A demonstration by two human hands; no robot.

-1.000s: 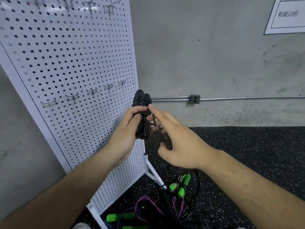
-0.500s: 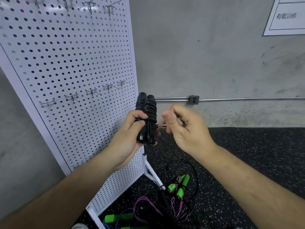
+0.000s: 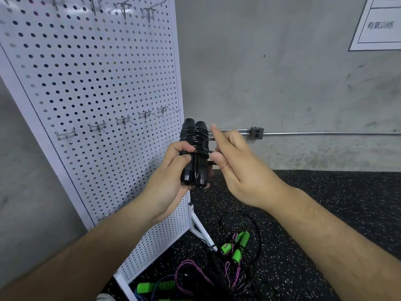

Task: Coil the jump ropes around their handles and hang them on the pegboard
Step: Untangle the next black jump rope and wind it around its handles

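The black jump rope [image 3: 194,153], a thin glossy cord wound round two stubby black plastic handles held side by side, stands upright in the left hand [image 3: 171,179]. The left thumb lies across the lowest turns and the other fingers curl round the back of the handles, so the coil sits above the thumb and the bare handle ends poke out below the fingertips. Off the right side of the coil a free loop of cord [image 3: 207,142] sticks out, and the right hand [image 3: 236,168] pinches it between thumb and curled fingers, with the forefinger raised straight beside the handle tops. Whether the loop's end is already tucked under a turn is hard to tell from this angle.

The bundle looks light and rigid through the handles, but the cord seems smooth and springy, so the turns will probably slacken if the thumb lifts. The safest hold is across the wound section, pressing turns against both handles; the loop itself looks like the natural part to slip over a hook.

Just beyond the left knuckles stands the white perforated metal pegboard [image 3: 97,79] with its row of wire hooks [image 3: 98,127]. Well below both wrists, green-handled ropes with purple cords [image 3: 235,249] lie tangled on the black speckled rubber floor [image 3: 325,205].
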